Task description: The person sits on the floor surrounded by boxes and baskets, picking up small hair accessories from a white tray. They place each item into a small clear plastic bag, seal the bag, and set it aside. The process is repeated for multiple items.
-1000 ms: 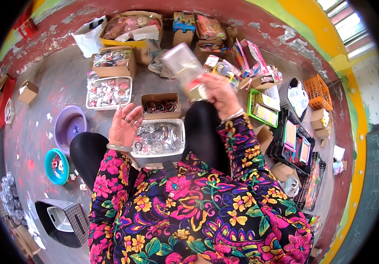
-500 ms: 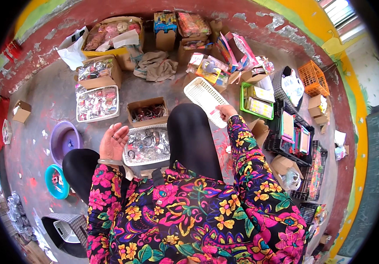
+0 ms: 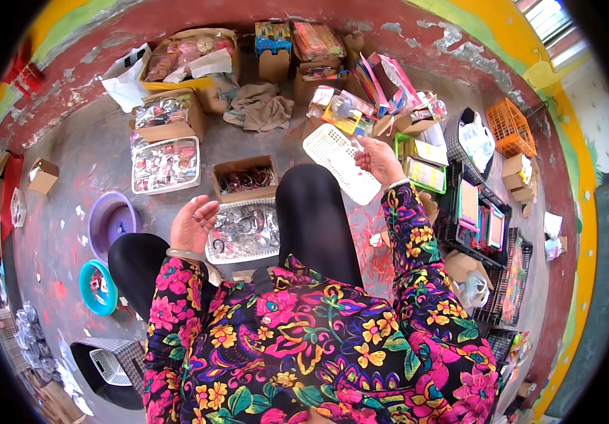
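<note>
- left hand (image 3: 193,225), nine o'clock: grip released, beside white tray (image 3: 251,256) of packets (image 3: 251,225)
- right hand (image 3: 381,161), two o'clock, over white basket (image 3: 324,150) at one o'clock; cannot tell whether grip holds anything

A grey floor (image 3: 62,201), streaked with red marks (image 3: 381,263) and scattered with white scraps, spread out below a dark red wall (image 3: 124,32) whose paint had flaked off in pale patches (image 3: 450,32). Above the red ran a green stripe (image 3: 460,18) and a yellow band (image 3: 580,233); bright light showed at a barred window (image 3: 550,22), upper right, and a dark green board (image 3: 590,304) stood at the right edge.
</note>
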The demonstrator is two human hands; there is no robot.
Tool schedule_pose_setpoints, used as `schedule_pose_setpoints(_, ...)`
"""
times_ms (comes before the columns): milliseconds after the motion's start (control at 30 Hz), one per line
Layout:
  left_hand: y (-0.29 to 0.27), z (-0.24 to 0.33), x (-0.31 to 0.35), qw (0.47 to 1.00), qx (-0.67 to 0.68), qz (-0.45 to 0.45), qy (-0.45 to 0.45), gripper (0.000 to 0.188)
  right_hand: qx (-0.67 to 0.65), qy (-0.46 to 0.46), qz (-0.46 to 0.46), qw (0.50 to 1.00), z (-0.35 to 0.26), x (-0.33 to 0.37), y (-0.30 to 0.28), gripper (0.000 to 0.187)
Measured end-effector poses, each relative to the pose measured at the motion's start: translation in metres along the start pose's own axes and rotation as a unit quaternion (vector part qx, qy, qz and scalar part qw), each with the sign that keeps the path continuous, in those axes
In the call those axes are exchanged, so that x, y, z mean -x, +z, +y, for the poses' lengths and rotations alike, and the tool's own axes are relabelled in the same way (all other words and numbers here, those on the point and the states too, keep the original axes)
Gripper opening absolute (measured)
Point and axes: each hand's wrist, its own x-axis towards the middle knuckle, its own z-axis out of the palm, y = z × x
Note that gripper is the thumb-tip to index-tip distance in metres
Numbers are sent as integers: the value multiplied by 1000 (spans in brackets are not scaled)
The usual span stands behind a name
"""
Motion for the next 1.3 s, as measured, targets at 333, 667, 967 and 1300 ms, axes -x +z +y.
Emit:
schedule_pose_setpoints(333, 12, 22, 19, 993, -19, -115, 31, 53, 129, -136, -391, 901, -39, 56, 206, 13)
schedule_pose_setpoints(667, 11, 35, 42, 990, -93, -61, 86, 25, 205, -85, -485, 846, 34, 34, 242, 14)
schedule_pose_setpoints(967, 2, 18, 22, 981, -110, -3, 159, 12, 140, 21, -330, 933, 23, 33, 233, 14)
schedule_pose_setpoints(1300, 0, 16, 19, 982, -108, 5, 153, 15, 115, 17, -307, 945, 31, 26, 232, 12)
